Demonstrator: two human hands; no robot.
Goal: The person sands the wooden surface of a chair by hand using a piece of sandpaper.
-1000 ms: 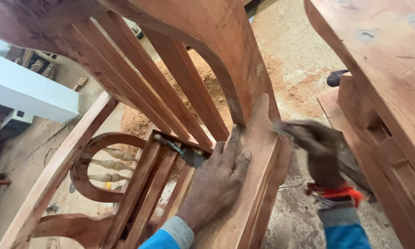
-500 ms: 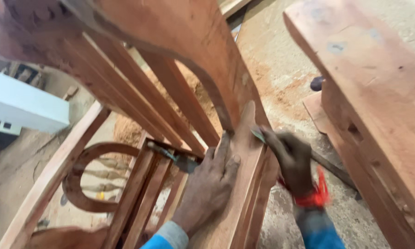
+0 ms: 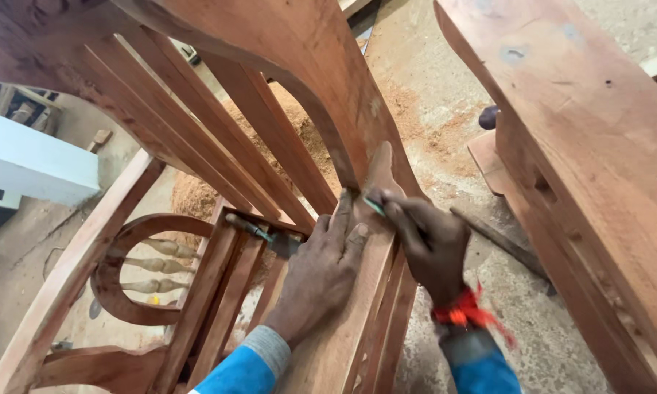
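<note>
My left hand (image 3: 321, 277) lies flat, fingers spread, on a narrow wooden strip (image 3: 378, 169) that rests against the leg of a reddish wooden chair frame (image 3: 306, 66). To its right, my right hand (image 3: 430, 248), with a red band at the wrist, pinches a thin green pencil (image 3: 374, 206). The pencil tip touches the strip's edge just beside my left forefinger. The chair's back slats (image 3: 219, 146) run up to the left of both hands.
A small metal clamp (image 3: 252, 228) sits on a rail left of my left hand. A curved armrest with turned spindles (image 3: 146, 263) lies lower left. A thick wooden bench (image 3: 584, 146) stands at right, a metal rod (image 3: 496, 241) and sawdust (image 3: 292, 124) on the floor.
My right hand has moved left along the strip until the pencil meets the wood next to my left fingers. The left hand has stayed pressed in place.
</note>
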